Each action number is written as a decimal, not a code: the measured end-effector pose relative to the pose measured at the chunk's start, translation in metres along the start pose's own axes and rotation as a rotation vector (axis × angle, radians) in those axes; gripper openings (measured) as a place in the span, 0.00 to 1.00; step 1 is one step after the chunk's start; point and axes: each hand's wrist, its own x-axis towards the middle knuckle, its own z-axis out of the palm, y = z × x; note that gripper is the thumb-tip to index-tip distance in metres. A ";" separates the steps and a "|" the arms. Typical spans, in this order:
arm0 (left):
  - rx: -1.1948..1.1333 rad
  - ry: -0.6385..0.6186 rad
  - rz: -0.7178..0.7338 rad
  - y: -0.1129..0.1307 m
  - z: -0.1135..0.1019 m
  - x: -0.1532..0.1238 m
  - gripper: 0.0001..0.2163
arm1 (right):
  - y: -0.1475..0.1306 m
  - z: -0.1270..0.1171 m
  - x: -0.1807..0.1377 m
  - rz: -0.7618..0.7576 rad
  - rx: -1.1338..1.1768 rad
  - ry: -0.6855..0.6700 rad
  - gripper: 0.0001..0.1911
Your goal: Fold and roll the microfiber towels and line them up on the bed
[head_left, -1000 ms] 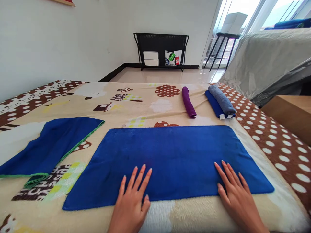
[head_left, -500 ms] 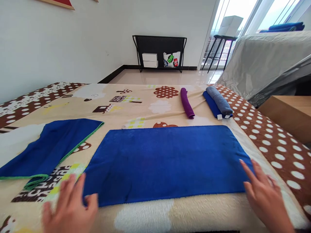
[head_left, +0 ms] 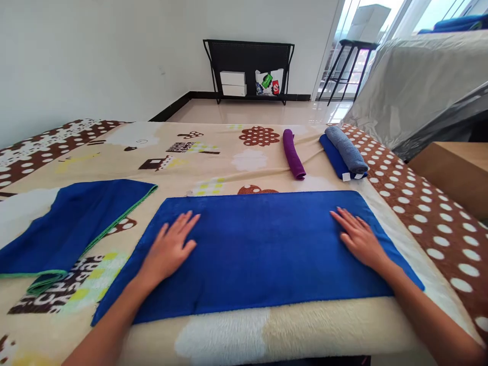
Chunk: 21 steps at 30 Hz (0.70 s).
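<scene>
A blue towel lies spread flat and wide on the patterned blanket in front of me. My left hand rests palm down on its left part, fingers stretched out. On the towel's right part lies my right hand, flat too, with its fingers extended. Neither hand grips anything. To the left, a second blue cloth with green edging lies loosely, one corner folded over. Beyond the spread towel are a rolled purple towel and a grey rolled towel on top of a folded blue towel.
The blanket has a brown polka-dot border on the right. A black rack with white boxes stands by the far wall. At the right are a plastic-covered piece of furniture, a brown box and a black stool.
Both hands have moved forward and inward from the near corners onto the blue towel. The view has tilted slightly downward.
</scene>
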 end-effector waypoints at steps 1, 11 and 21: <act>0.016 0.043 -0.068 -0.031 0.002 -0.012 0.28 | 0.032 0.004 -0.014 0.051 -0.015 0.013 0.30; 0.171 0.185 -0.079 0.044 -0.017 -0.002 0.28 | -0.038 -0.020 0.022 -0.043 -0.129 0.126 0.27; -0.041 -0.074 -0.004 0.040 0.000 0.087 0.29 | -0.085 -0.007 0.103 -0.271 0.068 -0.031 0.30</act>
